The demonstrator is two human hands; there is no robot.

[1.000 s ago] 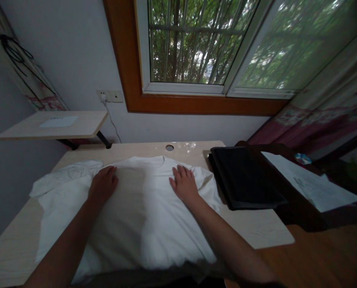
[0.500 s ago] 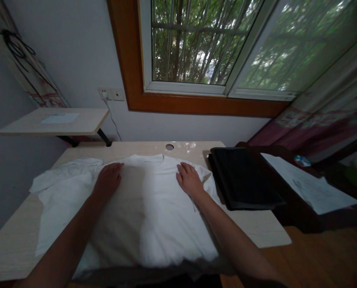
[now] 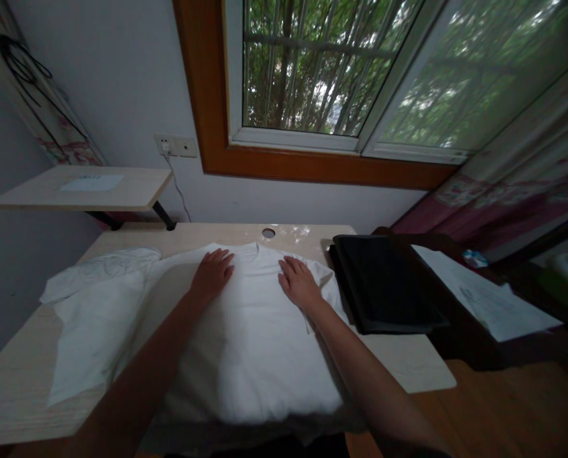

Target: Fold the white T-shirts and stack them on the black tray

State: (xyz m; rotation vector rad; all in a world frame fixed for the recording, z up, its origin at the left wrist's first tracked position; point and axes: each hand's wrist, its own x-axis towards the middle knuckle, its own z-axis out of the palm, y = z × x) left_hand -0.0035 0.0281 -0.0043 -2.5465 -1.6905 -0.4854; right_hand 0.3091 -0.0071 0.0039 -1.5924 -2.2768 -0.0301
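Note:
A white T-shirt (image 3: 259, 337) lies spread over the desk, its neckline toward the window and its lower part hanging past the front edge. My left hand (image 3: 212, 275) rests flat on it just left of the neckline, fingers extended. On the shirt's right shoulder area lies my right hand (image 3: 299, 282), palm down with fingers slightly spread. Neither hand grips the cloth. To the left, the shirt's white fabric (image 3: 97, 312) is bunched near the top and flatter below.
Black flat folders or panels (image 3: 388, 280) are stacked at the desk's right. Beyond them lies a paper sheet (image 3: 488, 292) on a dark surface. A raised shelf (image 3: 135, 191) stands at the back left. A cable hole (image 3: 268, 233) is near the rear edge of the desk (image 3: 408, 362).
My left hand has slid right across the shirt, from its left shoulder area to beside the neckline. My right hand stays in nearly the same place.

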